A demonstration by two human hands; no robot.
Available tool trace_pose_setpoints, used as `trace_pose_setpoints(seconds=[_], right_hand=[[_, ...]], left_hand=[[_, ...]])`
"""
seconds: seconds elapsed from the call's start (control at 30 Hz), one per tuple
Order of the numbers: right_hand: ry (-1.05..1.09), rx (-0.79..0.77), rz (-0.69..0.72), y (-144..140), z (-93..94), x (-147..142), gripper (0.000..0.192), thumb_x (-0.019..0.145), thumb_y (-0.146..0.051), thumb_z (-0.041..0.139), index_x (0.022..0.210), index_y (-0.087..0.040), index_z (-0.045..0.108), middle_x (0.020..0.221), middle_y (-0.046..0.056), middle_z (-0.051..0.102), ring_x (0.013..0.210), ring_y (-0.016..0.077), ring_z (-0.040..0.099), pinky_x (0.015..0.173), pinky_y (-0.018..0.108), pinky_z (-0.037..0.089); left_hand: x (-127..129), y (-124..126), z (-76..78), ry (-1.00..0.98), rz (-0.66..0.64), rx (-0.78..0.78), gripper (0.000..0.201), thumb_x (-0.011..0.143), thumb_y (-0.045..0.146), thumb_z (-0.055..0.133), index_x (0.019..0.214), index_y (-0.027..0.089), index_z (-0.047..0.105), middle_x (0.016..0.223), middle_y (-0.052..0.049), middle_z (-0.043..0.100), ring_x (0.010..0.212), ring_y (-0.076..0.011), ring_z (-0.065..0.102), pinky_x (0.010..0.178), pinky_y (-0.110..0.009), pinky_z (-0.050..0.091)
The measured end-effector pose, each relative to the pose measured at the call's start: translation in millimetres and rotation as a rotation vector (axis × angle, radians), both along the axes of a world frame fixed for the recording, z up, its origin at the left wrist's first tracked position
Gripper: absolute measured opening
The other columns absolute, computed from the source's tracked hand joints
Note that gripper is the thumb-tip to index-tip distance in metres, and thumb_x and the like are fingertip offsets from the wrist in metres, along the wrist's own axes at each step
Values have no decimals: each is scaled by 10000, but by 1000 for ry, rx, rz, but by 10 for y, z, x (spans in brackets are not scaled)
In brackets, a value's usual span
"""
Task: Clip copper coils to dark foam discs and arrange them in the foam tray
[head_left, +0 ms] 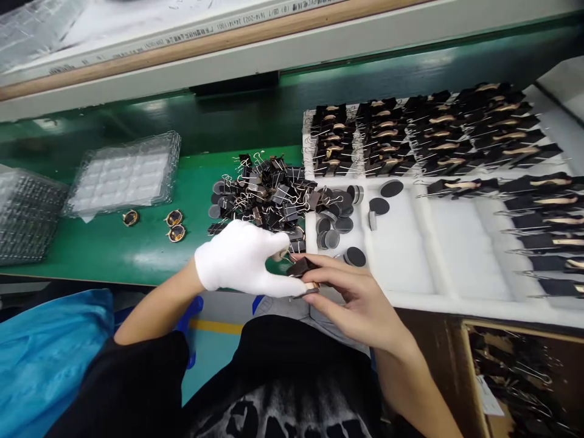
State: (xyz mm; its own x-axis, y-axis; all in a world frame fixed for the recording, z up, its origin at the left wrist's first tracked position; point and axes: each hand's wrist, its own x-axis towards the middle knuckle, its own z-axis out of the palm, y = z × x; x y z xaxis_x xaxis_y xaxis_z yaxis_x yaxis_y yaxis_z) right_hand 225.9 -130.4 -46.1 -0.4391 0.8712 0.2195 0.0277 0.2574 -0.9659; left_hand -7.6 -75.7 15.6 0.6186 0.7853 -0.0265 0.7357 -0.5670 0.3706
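Leftmost, well left of the binder clip pile, clear blister trays sit on the green counter, with 3 small gold-rimmed pieces between. Just below the pile, the gloved left hand and bare right hand pinch 1 small clip assembly between their fingers, apparently clamping it; seating it squarely looks needed next. Right of the pile, a white foam tray holds dark discs and rows of clipped parts.

Both hands on binder clip

strip | print "(B) OB/T 1614-2021" (partly blurred, rest unreadable)
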Motion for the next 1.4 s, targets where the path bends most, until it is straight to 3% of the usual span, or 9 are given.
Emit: trace_pose_setpoints(seconds=[0.13, 0.27, 0.4, 0.53, 0.67, 0.9, 1.13, 1.4], right_hand=[[-26, 9, 67, 33, 39, 39, 146, 913, -181, 746, 1033, -257, 779, 1231, 71, 775, 1200, 230, 723, 1000, 323, 589], [-38, -96, 59, 24, 38, 37, 109, 923, -213, 741, 1000, -269, 792, 1147, 63, 792, 1217, 231, 707, 949, 315, 598], [217, -342, -157, 27, -26, -19, 96, 914, -261, 763, 998, -282, 807, 1239, 65, 766, 1250, 235, 683, 934, 326, 615], [664, -585, -490, 65, -76, -185, 96, 875, -353, 813, 953, -299, 797, 1021, 3, 789, 907, 151, 739, 787, 288, 638], [848, -740, -599, 112, -48, -392, 167, 826, -406, 849, 900, -280, 768, 976, -7, 777, 904, 151, 717, 810, 309, 628], [862, -722, -743, 159, -37, -580, 265, 799, -453, 857, 902, -252, 719, 979, 12, 776, 919, 177, 715, 837, 356, 612], [834, -707, -774, 175, -53, -599, 293, 763, -422, 896, 902, -221, 736, 928, 6, 773, 820, 143, 711, 701, 270, 601], [781, -680, -762, 202, -96, -669, 312, 793, -469, 859, 930, -215, 741, 940, 23, 776, 834, 166, 710, 731, 310, 612]], left_hand=[[32, 46, 30, -54, -77, -140, 459, 775, 558, 694, 583, 199, 483, 490, 68, 370, 473, -75, 293, 479, -259, 249], [35, 52, -54, -189, -73, -354, 346, 812, 453, 716, 665, 185, 553, 514, 84, 424, 485, -57, 343, 468, -210, 297], [-1, 65, -124, -290, 51, -317, 222, 848, 361, 697, 754, 171, 628, 500, 87, 502, 462, -50, 415, 480, -186, 348], [13, 35, -112, -412, 230, -366, 195, 891, 315, 664, 756, 175, 638, 491, 61, 621, 429, -71, 533, 476, -186, 418], [160, -68, -138, -550, 335, -449, 210, 907, 309, 658, 741, 183, 627, 520, 29, 680, 447, -103, 603, 469, -206, 448], [375, -219, -338, -743, 546, -462, 185, 924, 312, 664, 783, 193, 639, 490, 51, 668, 428, -102, 610, 502, -212, 496], [351, -240, -353, -729, 568, -467, 213, 929, 325, 676, 767, 191, 638, 480, 54, 660, 427, -95, 592, 511, -212, 492], [355, -224, -374, -763, 606, -490, 224, 929, 332, 673, 757, 193, 637, 474, 49, 653, 421, -99, 573, 499, -227, 480]])
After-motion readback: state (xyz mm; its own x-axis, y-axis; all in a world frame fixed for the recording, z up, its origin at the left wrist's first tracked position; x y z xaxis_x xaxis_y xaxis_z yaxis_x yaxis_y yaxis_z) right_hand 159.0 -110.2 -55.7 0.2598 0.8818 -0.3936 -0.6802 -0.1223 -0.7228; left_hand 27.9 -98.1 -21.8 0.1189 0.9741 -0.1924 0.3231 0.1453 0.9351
